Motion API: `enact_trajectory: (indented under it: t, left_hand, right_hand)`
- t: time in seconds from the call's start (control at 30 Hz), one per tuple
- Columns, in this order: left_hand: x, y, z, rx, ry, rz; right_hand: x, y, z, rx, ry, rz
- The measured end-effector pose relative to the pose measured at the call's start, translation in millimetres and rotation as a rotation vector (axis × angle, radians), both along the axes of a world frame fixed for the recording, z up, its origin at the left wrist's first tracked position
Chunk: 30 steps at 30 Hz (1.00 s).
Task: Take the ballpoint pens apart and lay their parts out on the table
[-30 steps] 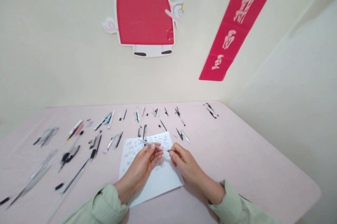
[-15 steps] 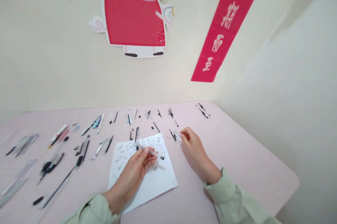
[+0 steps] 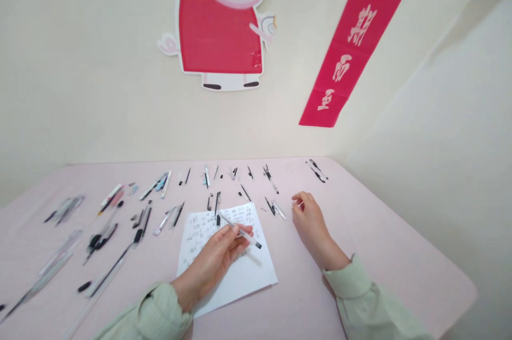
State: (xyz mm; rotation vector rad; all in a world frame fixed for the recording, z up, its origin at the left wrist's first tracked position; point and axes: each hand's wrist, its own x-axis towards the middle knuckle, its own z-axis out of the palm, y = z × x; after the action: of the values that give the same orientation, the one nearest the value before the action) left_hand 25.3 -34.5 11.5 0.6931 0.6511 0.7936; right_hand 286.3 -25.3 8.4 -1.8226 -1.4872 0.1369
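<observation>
My left hand (image 3: pixel 226 249) is closed around a clear pen (image 3: pixel 247 235) with a dark end, holding it slanted above a sheet of handwritten white paper (image 3: pixel 228 284). Just right of the paper, a clear pen barrel (image 3: pixel 280 210) and thin black pen parts (image 3: pixel 269 205) lie on the table. My right hand (image 3: pixel 314 225) is beside them, apart from the barrel, its fingers loosely curled and a little apart. No object shows in it.
Rows of taken-apart pens cover the left and back of the pink table (image 3: pixel 384 255), among them a long refill (image 3: pixel 110 272) and a loose black cap (image 3: pixel 84 286). Two black pen pieces (image 3: pixel 318 173) lie far right. Behind stands a wall with a red banner (image 3: pixel 352 52).
My right hand has drawn away to the right from the clear barrel, which now lies free on the table. My left hand still holds the pen over the paper. The whole view has shifted slightly.
</observation>
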Motion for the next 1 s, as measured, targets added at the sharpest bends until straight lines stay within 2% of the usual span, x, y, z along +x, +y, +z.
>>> enact_trajectory:
  t: [0.1,0.2,0.27,0.4,0.53,0.6,0.67,0.73,0.8,0.87,0.9,1.0]
  left_hand:
    - [-0.6,-0.4,-0.9,-0.044,-0.098,-0.081]
    - [-0.5,1.3,-4.1,-0.091,-0.198,-0.081]
    - [-0.6,2.3,-5.4,-0.099,-0.221,-0.062]
    - [0.7,0.4,-5.6,-0.080,-0.175,-0.070]
    - [3.9,-3.5,-6.5,-0.005,-0.087,-0.090]
    - [4.1,-3.6,-4.4,0.086,0.038,-0.091]
    - [2.0,-2.7,0.9,0.212,0.256,-0.100]
    - [-1.7,-3.0,7.8,0.425,0.530,-0.119]
    - [-5.3,-7.0,13.3,0.717,0.804,-0.149]
    - [-6.8,-15.9,14.8,0.966,1.048,-0.222]
    - [-6.3,-21.6,13.9,1.039,1.155,-0.277]
    - [-1.2,-38.0,6.2,1.120,1.371,-0.426]
  right_hand:
    - [-46.8,-15.5,7.1,0.027,0.173,0.301]
    - [-86.0,-30.0,7.9,-0.034,0.163,0.605]
    - [-98.6,-35.5,7.5,-0.061,0.114,0.645]
    - [-101.7,-38.1,10.3,-0.056,0.007,0.584]
    - [-100.2,-37.4,12.3,-0.039,0.008,0.666]
    - [-99.2,-36.4,10.6,-0.036,0.133,0.713]
    - [-97.1,-34.7,8.3,-0.045,0.351,0.684]
    - [-94.0,-32.3,6.7,-0.049,0.600,0.571]
    - [-90.7,-29.6,6.4,-0.034,0.766,0.434]
    - [-87.9,-27.2,6.8,-0.013,0.810,0.323]
    - [-86.8,-26.4,6.7,-0.018,0.813,0.288]
    - [-85.6,-26.8,4.0,-0.095,0.852,0.272]
